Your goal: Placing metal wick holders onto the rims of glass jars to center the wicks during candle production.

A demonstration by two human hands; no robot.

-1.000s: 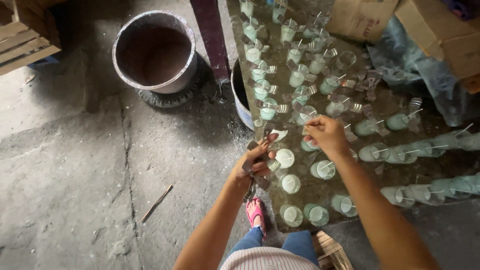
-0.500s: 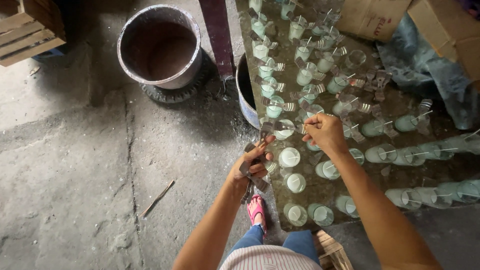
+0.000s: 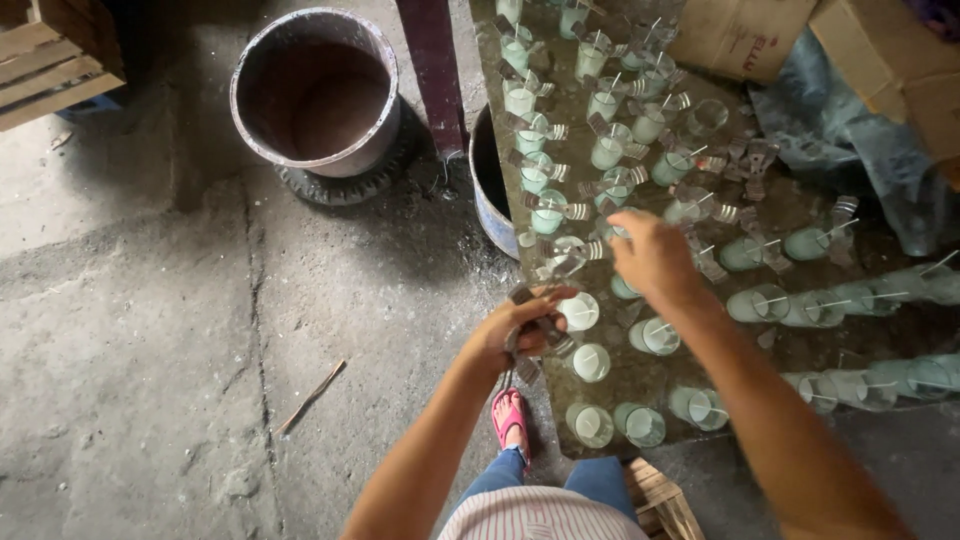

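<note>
The floor [image 3: 150,330] at left is rough, matt concrete, cracked and dusty. The bucket [image 3: 318,95] at upper centre looks like dull, stained metal. Clear glossy glass cups [image 3: 580,312] hold pale matt wax (greenish white). The left hand [image 3: 520,335] grips shiny metal clips [image 3: 548,270]. Upper left, bare wood crate [image 3: 50,60]; upper right, matt brown cardboard boxes [image 3: 880,60].

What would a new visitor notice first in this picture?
First, the many small glasses of pale green wax in rows on the table, many with metal clips across their tops. Next, the left hand at the table's edge holds a bunch of clips, and the right hand reaches over the glasses. A big empty bucket stands on the floor, upper left.
</note>
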